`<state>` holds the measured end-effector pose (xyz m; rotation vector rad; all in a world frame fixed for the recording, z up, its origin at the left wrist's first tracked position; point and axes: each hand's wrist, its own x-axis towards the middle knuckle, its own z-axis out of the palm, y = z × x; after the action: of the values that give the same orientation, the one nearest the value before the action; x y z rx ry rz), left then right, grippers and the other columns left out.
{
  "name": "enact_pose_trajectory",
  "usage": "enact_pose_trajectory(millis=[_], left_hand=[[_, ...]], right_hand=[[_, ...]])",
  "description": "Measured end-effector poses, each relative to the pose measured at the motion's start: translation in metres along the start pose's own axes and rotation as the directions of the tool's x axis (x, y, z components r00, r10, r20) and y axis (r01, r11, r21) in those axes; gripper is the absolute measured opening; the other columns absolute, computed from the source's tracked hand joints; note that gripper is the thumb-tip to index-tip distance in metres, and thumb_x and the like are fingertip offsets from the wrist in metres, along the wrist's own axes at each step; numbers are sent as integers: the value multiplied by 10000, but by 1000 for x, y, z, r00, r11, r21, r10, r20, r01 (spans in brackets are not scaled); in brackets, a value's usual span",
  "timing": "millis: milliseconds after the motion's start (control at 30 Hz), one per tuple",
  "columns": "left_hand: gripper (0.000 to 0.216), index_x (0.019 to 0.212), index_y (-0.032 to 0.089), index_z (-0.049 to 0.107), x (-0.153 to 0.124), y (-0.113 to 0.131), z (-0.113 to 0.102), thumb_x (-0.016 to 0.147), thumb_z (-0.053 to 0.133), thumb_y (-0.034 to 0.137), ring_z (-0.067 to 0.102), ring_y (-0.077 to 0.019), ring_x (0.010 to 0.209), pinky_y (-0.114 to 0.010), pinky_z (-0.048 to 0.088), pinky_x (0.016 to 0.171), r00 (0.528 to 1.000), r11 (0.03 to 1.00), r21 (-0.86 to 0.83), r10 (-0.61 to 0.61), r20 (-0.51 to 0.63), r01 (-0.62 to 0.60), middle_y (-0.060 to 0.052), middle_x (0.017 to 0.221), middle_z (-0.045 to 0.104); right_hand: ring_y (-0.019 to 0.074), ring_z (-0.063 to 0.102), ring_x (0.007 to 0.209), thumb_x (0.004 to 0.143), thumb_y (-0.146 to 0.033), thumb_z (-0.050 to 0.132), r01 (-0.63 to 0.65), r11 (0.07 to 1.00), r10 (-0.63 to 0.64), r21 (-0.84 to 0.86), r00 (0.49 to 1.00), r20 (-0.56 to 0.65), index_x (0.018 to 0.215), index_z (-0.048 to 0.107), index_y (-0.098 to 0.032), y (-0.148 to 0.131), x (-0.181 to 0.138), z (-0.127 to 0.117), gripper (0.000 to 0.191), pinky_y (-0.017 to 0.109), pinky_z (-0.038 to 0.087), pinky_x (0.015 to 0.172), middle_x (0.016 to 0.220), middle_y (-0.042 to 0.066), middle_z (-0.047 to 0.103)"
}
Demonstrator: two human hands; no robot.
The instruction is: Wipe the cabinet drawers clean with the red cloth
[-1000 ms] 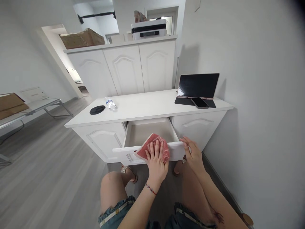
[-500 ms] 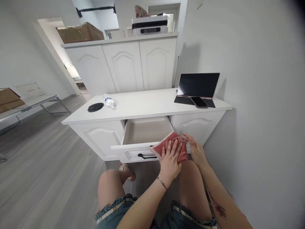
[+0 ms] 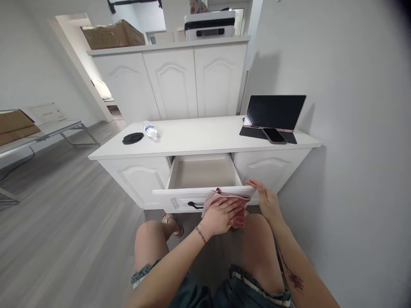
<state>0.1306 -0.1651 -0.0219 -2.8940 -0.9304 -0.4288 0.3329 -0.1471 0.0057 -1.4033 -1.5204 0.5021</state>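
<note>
My left hand [image 3: 220,214] presses a red cloth [image 3: 236,209] flat against the front panel of the pulled-out drawer [image 3: 180,197], fingers stretched over the cloth, just right of the black handle [image 3: 194,205]. My right hand [image 3: 268,201] rests with straight fingers on the drawer's right front corner. The drawer's inside [image 3: 205,173] looks empty. It belongs to a low white cabinet [image 3: 199,139].
On the cabinet top lie a black round lid [image 3: 132,137], a small water bottle [image 3: 150,129], a tablet on a stand [image 3: 274,112] and a phone [image 3: 274,135]. A tall white cupboard [image 3: 170,83] stands behind, a wall to the right, a folding table [image 3: 38,130] far left.
My left hand has slid the red cloth from the drawer's top edge rightward, then down onto the front panel. My right hand has stayed at the drawer's right corner.
</note>
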Motion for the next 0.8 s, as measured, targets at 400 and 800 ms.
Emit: enact_pose_trajectory(millis=[400, 800], left_hand=[[576, 1451, 264, 207, -66, -30, -20, 906, 351, 383, 263, -150, 1360, -372, 170, 1091, 992, 993, 31, -114, 58, 112, 35, 1491, 317], [667, 1435, 299, 279, -142, -58, 2, 799, 479, 256, 296, -248, 1343, -470, 63, 1118, 895, 878, 176, -439, -82, 446, -6, 1433, 427]], right_hand=[[225, 542, 1159, 934, -518, 263, 9, 999, -10, -32, 1000, -26, 1076, 657, -240, -3, -3, 1, 503, 399, 403, 990, 1183, 43, 647], [208, 592, 1091, 936, -458, 322, 129, 991, -130, -34, 990, -60, 1027, 667, -260, 2, -6, 9, 408, 474, 302, 1072, 1106, 38, 683]])
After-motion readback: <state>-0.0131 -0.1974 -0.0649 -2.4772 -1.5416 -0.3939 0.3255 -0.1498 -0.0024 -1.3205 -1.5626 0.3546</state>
